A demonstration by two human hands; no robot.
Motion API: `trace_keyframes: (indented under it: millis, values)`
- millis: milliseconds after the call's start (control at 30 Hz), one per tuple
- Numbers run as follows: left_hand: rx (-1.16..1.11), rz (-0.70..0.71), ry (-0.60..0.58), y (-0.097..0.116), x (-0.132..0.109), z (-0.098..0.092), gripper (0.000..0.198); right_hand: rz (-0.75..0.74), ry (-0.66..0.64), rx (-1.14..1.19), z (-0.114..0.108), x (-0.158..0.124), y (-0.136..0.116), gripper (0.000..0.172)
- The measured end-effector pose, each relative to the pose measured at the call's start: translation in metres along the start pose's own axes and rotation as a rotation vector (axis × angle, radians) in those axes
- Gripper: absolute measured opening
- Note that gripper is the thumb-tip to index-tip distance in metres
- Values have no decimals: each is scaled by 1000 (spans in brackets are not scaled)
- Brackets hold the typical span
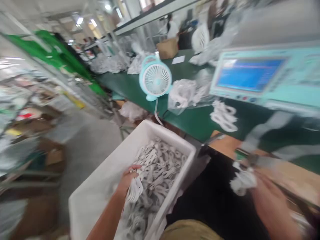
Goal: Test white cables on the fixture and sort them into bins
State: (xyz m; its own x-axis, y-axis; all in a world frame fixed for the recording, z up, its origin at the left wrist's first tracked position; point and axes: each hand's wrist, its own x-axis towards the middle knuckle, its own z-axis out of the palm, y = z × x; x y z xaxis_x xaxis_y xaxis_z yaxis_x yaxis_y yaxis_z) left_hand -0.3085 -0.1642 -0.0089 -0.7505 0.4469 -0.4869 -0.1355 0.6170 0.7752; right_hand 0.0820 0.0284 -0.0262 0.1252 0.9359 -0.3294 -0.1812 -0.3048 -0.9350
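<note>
A large white plastic bin (107,160) holds a heap of coiled white cables (160,163). Inside it, my left hand (128,178) has its fingers closed around a bunch of white cable coils (135,190), which hang down over the heap. My right hand (267,190), at the lower right by the bench edge, grips a bundled white cable (242,180). Motion smears this hand, and its fingers are partly hidden.
The green bench (192,123) carries a light-blue fan (157,80), a bagged cable bundle (183,93), a loose white coil (223,116) and a turquoise instrument with a blue screen (250,75). Cartons (52,153) stand left of the grey floor (87,150).
</note>
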Motion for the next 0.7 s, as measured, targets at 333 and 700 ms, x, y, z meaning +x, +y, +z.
trace_keyframes:
  millis: [333, 700]
  values:
    - [-59, 327, -977, 100, -95, 272, 39, 44, -91, 144, -1, 1, -8, 42]
    - [-273, 196, -958, 77, -132, 292, 33, 11, -93, 82, 1, -29, -17, 43]
